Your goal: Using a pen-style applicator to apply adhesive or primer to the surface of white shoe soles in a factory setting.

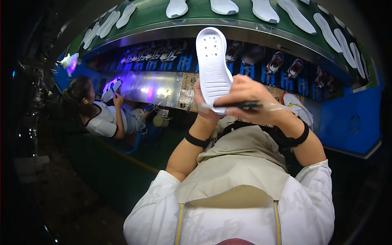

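Note:
A white shoe sole [213, 65] stands nearly upright in front of me, its inner face with small holes and ridges turned toward me. My left hand [205, 102] is closed around its lower end, partly hidden behind it. Across that lower end, my right hand [251, 100] grips a slim black-handled tool [248, 105]. The tool's pale tip is blurred and lies near the sole's bottom edge, so I cannot tell its kind or whether it touches. A thin clear strand trails from the tool's other end, past the right wrist.
Ahead runs a green conveyor belt [155, 18] carrying several white soles [265, 11]. Below it, shoes [274, 62] sit on blue racks. A white shoe [295, 104] lies by my right wrist, near cardboard [188, 87] on the metal bench [163, 83]. At left, a seated co-worker [104, 110] holds a sole.

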### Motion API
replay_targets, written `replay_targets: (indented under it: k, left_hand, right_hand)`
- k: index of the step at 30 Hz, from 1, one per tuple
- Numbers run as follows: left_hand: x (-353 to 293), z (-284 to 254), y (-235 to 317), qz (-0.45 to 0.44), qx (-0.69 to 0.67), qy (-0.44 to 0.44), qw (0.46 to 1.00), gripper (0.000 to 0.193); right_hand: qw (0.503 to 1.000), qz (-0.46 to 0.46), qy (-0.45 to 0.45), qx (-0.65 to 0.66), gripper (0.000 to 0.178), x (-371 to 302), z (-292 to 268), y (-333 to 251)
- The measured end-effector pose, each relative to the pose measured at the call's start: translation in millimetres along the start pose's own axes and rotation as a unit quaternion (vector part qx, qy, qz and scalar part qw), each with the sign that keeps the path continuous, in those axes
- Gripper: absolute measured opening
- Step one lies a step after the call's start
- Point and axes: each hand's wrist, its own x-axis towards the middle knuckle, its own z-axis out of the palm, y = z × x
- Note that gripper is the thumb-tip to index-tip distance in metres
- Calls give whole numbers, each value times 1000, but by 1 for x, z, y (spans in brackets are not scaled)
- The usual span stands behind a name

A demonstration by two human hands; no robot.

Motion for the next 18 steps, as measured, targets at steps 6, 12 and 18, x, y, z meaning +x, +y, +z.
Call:
replay_targets:
  k: [6, 12, 18]
  left_hand:
    - [15, 1, 16, -118, -133, -26, 984, 80]
    - [20, -6, 34, -92, -109, -24, 990, 90]
    - [20, 7, 51, -104, -60, -48, 992, 84]
  right_hand:
    - [988, -86, -111, 67, 34, 0, 0, -3]
    - [997, 1, -81, 12, 34, 4, -5, -12]
    - [986, 12, -121, 112, 37, 2, -9, -16]
